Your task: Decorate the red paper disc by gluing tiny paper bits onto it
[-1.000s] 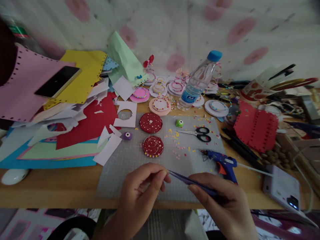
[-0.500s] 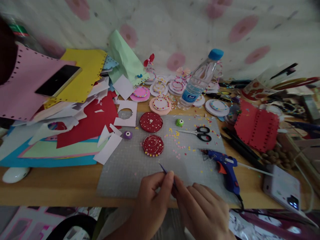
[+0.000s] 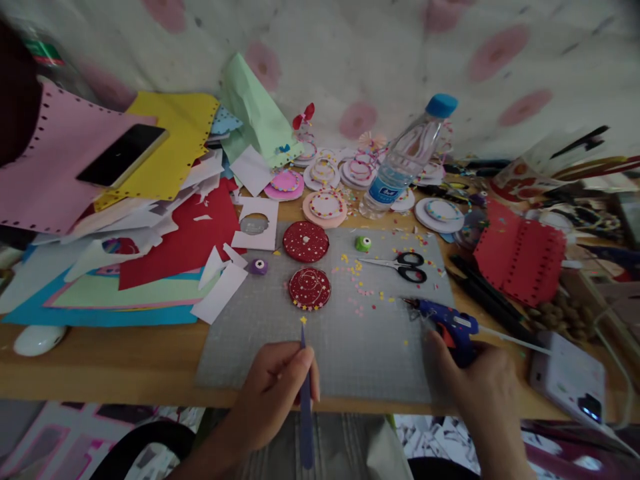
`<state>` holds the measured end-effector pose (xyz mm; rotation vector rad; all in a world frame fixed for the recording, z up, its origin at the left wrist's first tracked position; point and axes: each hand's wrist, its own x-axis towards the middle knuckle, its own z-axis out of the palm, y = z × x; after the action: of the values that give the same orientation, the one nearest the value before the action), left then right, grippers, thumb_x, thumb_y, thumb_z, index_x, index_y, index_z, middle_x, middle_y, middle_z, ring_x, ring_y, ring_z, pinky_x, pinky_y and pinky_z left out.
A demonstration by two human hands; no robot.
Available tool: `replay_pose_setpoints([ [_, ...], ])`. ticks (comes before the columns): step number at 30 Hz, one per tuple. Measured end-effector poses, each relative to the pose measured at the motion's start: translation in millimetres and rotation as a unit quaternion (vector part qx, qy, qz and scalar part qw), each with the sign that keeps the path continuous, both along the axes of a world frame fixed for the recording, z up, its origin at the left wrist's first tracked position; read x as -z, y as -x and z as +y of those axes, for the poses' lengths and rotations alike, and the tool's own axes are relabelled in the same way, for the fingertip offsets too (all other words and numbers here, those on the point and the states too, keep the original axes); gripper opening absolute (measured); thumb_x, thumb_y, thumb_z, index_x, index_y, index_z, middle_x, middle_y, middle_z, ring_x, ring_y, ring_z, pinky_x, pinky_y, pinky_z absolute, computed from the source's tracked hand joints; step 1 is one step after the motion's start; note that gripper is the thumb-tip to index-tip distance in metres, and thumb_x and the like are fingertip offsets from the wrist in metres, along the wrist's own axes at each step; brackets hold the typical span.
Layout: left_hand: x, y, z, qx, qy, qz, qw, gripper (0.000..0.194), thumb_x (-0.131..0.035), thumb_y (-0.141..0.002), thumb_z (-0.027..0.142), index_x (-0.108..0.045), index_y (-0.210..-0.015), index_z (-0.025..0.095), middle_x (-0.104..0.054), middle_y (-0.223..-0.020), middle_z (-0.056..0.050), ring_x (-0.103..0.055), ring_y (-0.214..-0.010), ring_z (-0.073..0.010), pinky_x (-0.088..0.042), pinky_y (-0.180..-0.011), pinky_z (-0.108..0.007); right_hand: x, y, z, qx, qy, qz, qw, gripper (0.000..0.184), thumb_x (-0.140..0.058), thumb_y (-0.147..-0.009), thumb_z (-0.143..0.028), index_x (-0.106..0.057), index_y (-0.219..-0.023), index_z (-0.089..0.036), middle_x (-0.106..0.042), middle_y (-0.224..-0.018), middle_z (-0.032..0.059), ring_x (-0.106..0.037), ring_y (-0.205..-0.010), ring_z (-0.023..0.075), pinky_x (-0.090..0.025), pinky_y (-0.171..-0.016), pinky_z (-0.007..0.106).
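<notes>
My left hand (image 3: 280, 387) is closed round purple tweezers (image 3: 306, 413), with a small yellow paper star (image 3: 303, 321) at their tip. Just above the star lies a round dark red piece (image 3: 310, 288) with white specks and yellow stars along its lower edge. Behind it is a second red speckled disc (image 3: 306, 241). On the right, my right hand (image 3: 480, 387) grips the handle of a blue hot glue gun (image 3: 450, 320), which rests on the grey cutting mat (image 3: 360, 360); its fingers are partly hidden behind the handle.
Black-handled scissors (image 3: 400, 267), a green punch (image 3: 363, 243) and a purple punch (image 3: 259, 267) lie on the mat among paper bits. A water bottle (image 3: 405, 167) stands behind, near beaded discs. Coloured paper (image 3: 185, 233) fills the left; a power bank (image 3: 570, 377) sits right.
My hands have parted. The tweezers now stay in my left hand, with a yellow star visible at the tip. My right hand has moved right onto the glue gun's handle.
</notes>
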<state>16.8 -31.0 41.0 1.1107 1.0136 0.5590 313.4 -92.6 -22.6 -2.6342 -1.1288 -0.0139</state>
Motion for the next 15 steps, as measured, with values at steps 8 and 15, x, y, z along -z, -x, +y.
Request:
replay_pose_setpoints([
  [8, 2.5, 0, -11, 0.028, -0.027, 0.004, 0.999, 0.058, -0.034, -0.096, 0.055, -0.053, -0.055, 0.018, -0.047, -0.051, 0.001, -0.044, -0.050, -0.0114, -0.033, -0.053, -0.025, -1.2, -11, 4, -0.007, -0.055, 0.109, 0.992, 0.041, -0.061, -0.069, -0.061, -0.053, -0.073, -0.020, -0.053, -0.056, 0.0023, -0.053, -0.050, 0.0229, -0.041, -0.047, 0.036],
  [15, -1.2, -4, -10, 0.079, -0.061, 0.033, 0.994, 0.055, -0.030, -0.098, 0.048, -0.051, -0.056, 0.019, -0.040, -0.051, 0.002, -0.043, -0.052, -0.0118, -0.033, -0.055, -0.025, -39.6, 47, -7, -0.073, -0.274, 0.296, 0.912, 0.050, -0.079, -0.062, -0.041, -0.048, -0.096, -0.022, -0.066, -0.078, 0.0014, -0.062, -0.065, 0.0162, -0.051, -0.060, 0.028],
])
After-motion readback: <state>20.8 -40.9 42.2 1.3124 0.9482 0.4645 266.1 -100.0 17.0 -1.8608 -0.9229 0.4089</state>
